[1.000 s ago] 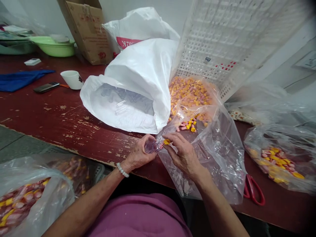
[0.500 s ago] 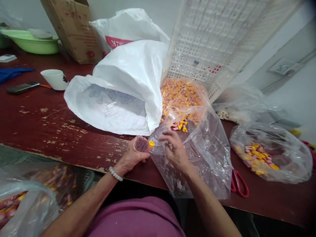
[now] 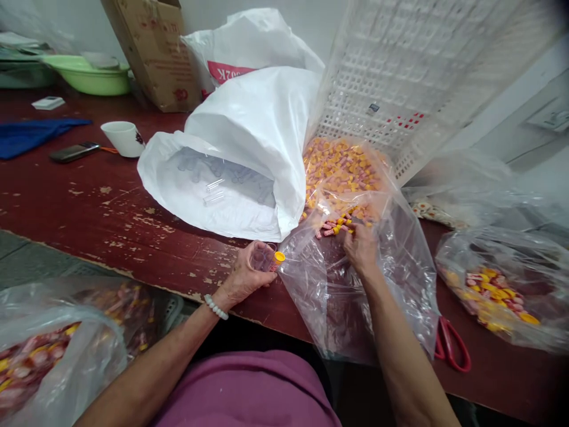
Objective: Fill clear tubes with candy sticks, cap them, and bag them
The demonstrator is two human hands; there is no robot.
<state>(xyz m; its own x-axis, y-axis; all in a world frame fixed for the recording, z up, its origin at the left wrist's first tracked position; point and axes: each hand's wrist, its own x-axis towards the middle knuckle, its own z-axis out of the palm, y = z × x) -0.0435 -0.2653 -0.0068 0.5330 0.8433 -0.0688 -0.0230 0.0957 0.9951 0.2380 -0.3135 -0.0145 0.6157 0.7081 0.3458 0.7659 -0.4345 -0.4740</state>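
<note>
My left hand is wrapped round a few clear tubes; a yellow-capped piece sticks out at their right side. At the mouth of a clear plastic bag, my right hand has its fingers pressed together on the small yellow-and-pink pieces. Whatever lies between those fingertips is too small to make out. Many more such pieces fill the back of the bag. Left of it, a white sack lies open with clear tubes inside.
A white perforated crate leans behind the bag. Red scissors and another bag of pieces are at the right. A white cup, a phone and a green basin stand left. More filled bags sit below the table edge.
My right hand has moved away from my left hand, forward and right, to the loose pieces, and its fingers have closed. The view has shifted slightly left.
</note>
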